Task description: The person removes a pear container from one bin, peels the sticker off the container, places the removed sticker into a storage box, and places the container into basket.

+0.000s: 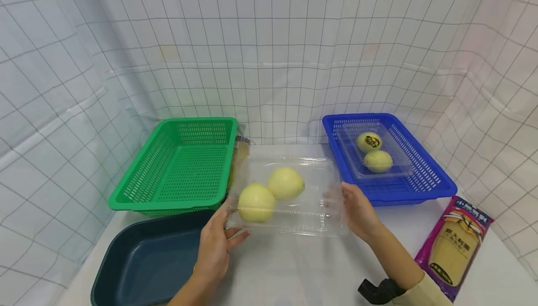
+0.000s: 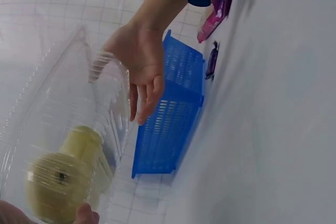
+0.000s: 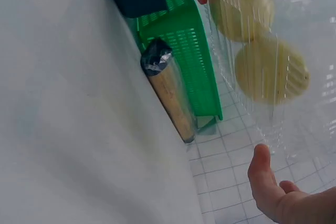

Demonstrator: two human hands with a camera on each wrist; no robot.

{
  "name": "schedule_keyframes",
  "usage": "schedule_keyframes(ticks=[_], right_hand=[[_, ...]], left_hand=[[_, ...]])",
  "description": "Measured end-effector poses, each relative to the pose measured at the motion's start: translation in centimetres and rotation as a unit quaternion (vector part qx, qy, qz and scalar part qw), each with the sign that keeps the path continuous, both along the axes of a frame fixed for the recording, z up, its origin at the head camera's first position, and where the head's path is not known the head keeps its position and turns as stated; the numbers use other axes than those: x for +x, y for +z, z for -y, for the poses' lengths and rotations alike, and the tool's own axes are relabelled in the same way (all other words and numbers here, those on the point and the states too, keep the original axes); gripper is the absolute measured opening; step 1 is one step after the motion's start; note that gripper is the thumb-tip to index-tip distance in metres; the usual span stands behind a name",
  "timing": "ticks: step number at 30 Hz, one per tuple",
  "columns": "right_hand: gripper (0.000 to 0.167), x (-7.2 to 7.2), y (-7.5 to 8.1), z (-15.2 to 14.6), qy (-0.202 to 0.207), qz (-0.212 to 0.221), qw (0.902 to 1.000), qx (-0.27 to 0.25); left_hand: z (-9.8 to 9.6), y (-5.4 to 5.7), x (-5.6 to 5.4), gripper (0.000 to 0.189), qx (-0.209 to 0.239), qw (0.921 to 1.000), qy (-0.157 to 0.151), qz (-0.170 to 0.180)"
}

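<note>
A clear plastic box (image 1: 313, 219) with two round, pale yellow fruits (image 1: 256, 202) in its left half is held above the table. My left hand (image 1: 213, 245) grips the box's left end, with fingers reaching beneath it. At the other end is my right hand (image 1: 359, 210), its fingers extended and partly seen through the plastic. In the right wrist view, the right hand's thumb (image 3: 260, 161) lies close to the box edge; whether it touches I cannot tell. The left wrist view shows the right hand (image 2: 142, 59) beside the box, fingers loosely bent.
At back left stands a green basket (image 1: 172, 203), with a dark blue tub (image 1: 155, 259) in front. A long tan packet (image 3: 170, 95) lies beside the green basket. The blue basket (image 1: 420, 154) at right holds another clear box with two yellow fruits. A purple noodle packet (image 1: 456, 247) lies nearby.
</note>
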State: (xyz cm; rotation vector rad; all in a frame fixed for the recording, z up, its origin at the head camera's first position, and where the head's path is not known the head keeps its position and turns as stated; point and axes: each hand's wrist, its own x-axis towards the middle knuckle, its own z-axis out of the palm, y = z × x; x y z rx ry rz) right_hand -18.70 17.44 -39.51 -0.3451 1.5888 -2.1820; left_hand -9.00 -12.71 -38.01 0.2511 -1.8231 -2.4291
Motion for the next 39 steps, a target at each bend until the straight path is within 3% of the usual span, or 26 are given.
schedule_keyframes(ticks=[4, 8, 15, 19, 22, 31, 35, 39], right_hand=[[0.052, -1.5, 1.1, -0.4, 0.061, 0.041, 0.9951, -0.066], [0.063, -2.6, 1.7, -0.5, 0.14, 0.072, 0.9847, -0.075], [0.057, -3.2, 1.2, 0.5, 0.284, 0.072, 0.9472, -0.13], [0.048, -2.5, 0.6, 1.5, 0.319, 0.062, 0.9341, -0.148], [0.046, -1.8, 0.4, 2.2, 0.319, 0.054, 0.9342, -0.151], [0.053, -0.2, 1.0, 4.3, 0.23, 0.038, 0.9618, -0.144], [0.053, -0.1, 1.3, 5.3, 0.206, 0.027, 0.9679, -0.141], [0.056, -0.2, 1.6, 6.5, 0.181, 0.022, 0.9751, -0.126]], left_hand=[[1.6, 1.2, 0.1, 0.054, 0.0, 0.9996, -0.028, 0.005], [3.4, 2.2, -0.1, 0.054, -0.012, 0.9986, -0.049, 0.011], [7.0, 2.8, -1.6, 0.043, -0.027, 0.9934, -0.112, 0.006], [9.1, 2.7, -2.3, 0.037, -0.044, 0.986, -0.161, 0.001], [10.3, 2.6, -2.9, 0.037, -0.051, 0.9822, -0.18, 0.009], [12.2, 2.8, -4.5, 0.042, -0.07, 0.9821, -0.175, 0.004], [12.5, 3.3, -4.7, 0.049, -0.09, 0.9847, -0.149, 0.012], [12.4, 3.9, -4.0, 0.062, -0.114, 0.9884, -0.096, 0.028]])
